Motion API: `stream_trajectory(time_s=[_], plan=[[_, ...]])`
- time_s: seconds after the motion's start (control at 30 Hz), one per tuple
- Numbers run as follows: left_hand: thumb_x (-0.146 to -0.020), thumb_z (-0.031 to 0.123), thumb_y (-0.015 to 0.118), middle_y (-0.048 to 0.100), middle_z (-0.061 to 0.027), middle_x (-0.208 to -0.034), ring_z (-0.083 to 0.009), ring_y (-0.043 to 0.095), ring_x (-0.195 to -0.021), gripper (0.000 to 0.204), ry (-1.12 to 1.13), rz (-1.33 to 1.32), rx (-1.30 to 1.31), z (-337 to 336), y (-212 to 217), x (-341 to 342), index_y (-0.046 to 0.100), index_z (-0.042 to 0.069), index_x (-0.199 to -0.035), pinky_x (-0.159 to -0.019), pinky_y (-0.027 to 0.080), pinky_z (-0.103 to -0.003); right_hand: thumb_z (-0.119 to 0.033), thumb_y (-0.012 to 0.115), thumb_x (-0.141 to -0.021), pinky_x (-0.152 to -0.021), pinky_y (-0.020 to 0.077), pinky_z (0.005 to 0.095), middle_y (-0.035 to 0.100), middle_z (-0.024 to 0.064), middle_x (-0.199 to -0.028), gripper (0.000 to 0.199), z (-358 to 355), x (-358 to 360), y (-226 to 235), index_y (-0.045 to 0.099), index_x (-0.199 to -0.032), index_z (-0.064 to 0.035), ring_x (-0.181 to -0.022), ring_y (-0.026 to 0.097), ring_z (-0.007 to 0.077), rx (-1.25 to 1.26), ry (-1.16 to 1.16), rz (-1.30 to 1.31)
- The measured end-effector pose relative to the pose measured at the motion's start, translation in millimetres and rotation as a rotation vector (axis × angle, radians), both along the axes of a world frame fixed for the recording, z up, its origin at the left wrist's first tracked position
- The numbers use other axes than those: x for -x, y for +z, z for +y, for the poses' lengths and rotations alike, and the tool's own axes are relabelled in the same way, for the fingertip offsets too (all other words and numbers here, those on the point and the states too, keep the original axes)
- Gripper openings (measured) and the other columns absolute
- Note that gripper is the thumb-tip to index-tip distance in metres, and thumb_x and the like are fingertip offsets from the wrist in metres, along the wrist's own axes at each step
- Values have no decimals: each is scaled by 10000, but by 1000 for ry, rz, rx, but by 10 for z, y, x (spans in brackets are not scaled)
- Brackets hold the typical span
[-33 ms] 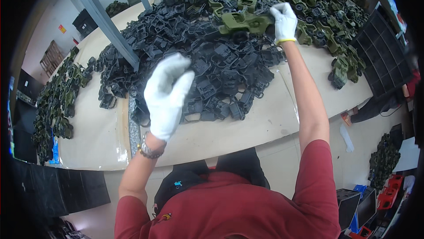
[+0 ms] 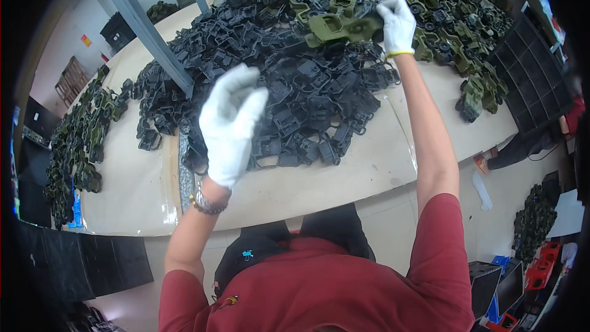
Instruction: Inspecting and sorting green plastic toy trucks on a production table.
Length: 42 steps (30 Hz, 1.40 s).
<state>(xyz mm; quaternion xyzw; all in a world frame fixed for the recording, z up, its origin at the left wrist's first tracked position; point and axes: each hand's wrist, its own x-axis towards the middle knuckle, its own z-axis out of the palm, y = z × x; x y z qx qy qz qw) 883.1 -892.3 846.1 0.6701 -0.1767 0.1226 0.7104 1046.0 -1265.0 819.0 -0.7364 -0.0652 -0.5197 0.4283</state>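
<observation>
My gloved right hand [image 2: 398,28] is closed, fingers bent, at the right end of an olive-green toy jeep [image 2: 344,29]. The jeep is held above the far side of the pile, its edges slightly blurred; the fingertips' exact grip is partly hidden. My gloved left hand [image 2: 226,129] hovers over the near left part of the pile, thumb apart from the curved fingers, with nothing in it. Under both hands spreads a heap of black plastic jeep parts [image 2: 295,117], frame-like pieces lying in a tangle.
Green toy jeeps [image 2: 455,43] crowd the table's far right, and more jeeps [image 2: 86,135] line its left edge. A grey metal post [image 2: 144,28] rises beside the black heap. A black crate [image 2: 531,77] stands at the right edge. Another person's leg [image 2: 525,148] shows at the right.
My left hand has shifted slightly up and to the left. My right hand has moved a little, and the jeep has tilted slightly with it.
</observation>
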Motion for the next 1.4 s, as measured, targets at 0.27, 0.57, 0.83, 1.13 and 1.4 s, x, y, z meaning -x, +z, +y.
stream_trajectory(time_s=[0.27, 0.57, 0.83, 1.13, 1.4], plan=[[-861, 807, 481, 463, -252, -1484, -353, 433, -1398, 1069, -769, 490, 328, -98, 259, -606, 370, -56, -1481, -1126, 378, -510, 23, 650, -876, -808, 458, 253, 591, -8, -844, 74, 834, 877, 1215, 614, -903, -35, -799, 554, 93, 113, 571, 9], [-916, 578, 577, 547, -239, -1389, -429, 630, -1098, 844, -1173, 947, 794, -191, -578, 584, 372, 3, -1499, -870, 571, -478, -179, 625, -926, -995, 493, 340, 635, 171, -1319, 549, 372, 787, 219, 484, -1441, -52, -1192, 608, 222, 163, 240, 478], [-915, 651, 536, 514, -246, -1420, -396, 639, -1065, 922, -919, 916, 904, 202, -743, 722, 318, 3, -1535, -900, 558, -487, -264, 800, -771, -921, 534, 396, 725, 197, -1097, 357, -640, 675, -1287, 750, -1068, -73, -998, 705, 343, 1, -352, 902], [-903, 541, 639, 557, -225, -1318, -379, 595, -1178, 881, -943, 754, 976, 262, -782, 552, 299, 52, -1552, -1007, 505, -539, -51, 740, -757, -816, 519, 389, 665, 101, -1040, 259, -42, 2041, -826, 702, -1002, -123, -931, 636, 310, 962, -408, 500], [-927, 202, 668, 613, -120, -1299, -265, 604, -1196, 448, -617, 708, 753, 222, -678, 548, 553, 12, -1317, -1066, 473, -444, -269, 805, -751, -997, 461, 465, 577, 142, -1314, 605, 50, 2305, -1049, 615, -1321, -200, -1196, 526, 380, 775, -161, 750]])
